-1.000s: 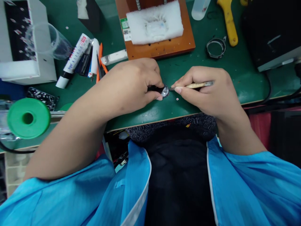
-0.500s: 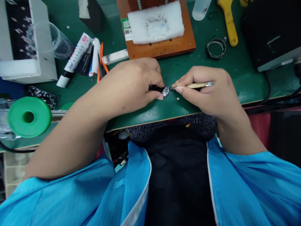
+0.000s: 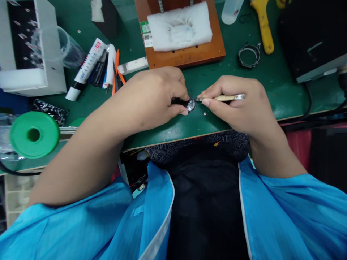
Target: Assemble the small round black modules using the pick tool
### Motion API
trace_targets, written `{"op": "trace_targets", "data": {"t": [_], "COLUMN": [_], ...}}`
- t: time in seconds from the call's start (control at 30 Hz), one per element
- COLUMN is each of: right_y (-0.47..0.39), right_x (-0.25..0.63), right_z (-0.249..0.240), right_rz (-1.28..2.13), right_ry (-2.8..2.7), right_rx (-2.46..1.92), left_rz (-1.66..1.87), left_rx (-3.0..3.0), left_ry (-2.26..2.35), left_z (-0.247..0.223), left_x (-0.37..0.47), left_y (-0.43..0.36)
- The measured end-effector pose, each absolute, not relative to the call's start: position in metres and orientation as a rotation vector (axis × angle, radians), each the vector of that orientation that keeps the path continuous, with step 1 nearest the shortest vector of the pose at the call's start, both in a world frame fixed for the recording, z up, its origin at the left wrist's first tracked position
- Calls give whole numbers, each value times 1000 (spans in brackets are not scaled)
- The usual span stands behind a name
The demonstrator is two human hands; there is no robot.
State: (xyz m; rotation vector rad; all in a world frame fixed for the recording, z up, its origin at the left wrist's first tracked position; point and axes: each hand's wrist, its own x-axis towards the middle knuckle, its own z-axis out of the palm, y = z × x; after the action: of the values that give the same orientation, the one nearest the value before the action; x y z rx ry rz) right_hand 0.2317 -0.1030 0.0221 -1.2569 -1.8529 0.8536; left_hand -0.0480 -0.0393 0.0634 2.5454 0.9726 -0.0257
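Note:
My left hand [image 3: 165, 95] is closed, its thumb and fingertips pinching a small round watch part [image 3: 191, 105] with a shiny silver face and dark edge. The fingers cover part of it. In my right hand [image 3: 235, 99], closed in a pen-like grip, is a slim tool [image 3: 226, 98] with a tan wrapped handle and metal ends. Its tip points left at the watch part's right edge; whether it touches cannot be made out. A tiny white sticker with a red mark [image 3: 205, 113] lies on the bench just below the tool.
A brown fixture [image 3: 195, 57] with white foam [image 3: 202, 27] stands ahead. A watch case frame [image 3: 248, 56] and yellow-handled tool [image 3: 265, 30] lie at right. Leftward are a marker [image 3: 88, 66], a clear cup [image 3: 63, 47], a white box [image 3: 54, 77] and a green spool [image 3: 50, 135].
The tool and my right fingertips have shifted very slightly to the left. My left hand and the watch part hold still.

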Motion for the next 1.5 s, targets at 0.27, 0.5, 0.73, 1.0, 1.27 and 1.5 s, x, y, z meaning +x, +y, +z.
{"op": "trace_targets", "data": {"t": [0.27,0.5,0.73,1.0,1.27,1.5], "right_y": [-103,-102,-102,-103,-102,-105], "right_x": [233,232,232,232,232,233], "right_z": [23,25,25,25,22,25], "right_rz": [881,905,899,915,910,970], "right_ry": [-1834,-1826,-1825,-1822,-1836,-1838], "right_rx": [-1266,-1254,-1254,-1243,-1240,-1206], "left_rz": [26,3,-10,-3,-10,28], "left_rx": [2584,2564,2568,2548,2545,2535], "left_ry": [948,957,975,966,973,972], "left_z": [60,61,64,64,64,64], "left_x": [-51,-52,-49,-50,-49,-50], "left_y": [-40,-40,-41,-41,-41,-41]}}
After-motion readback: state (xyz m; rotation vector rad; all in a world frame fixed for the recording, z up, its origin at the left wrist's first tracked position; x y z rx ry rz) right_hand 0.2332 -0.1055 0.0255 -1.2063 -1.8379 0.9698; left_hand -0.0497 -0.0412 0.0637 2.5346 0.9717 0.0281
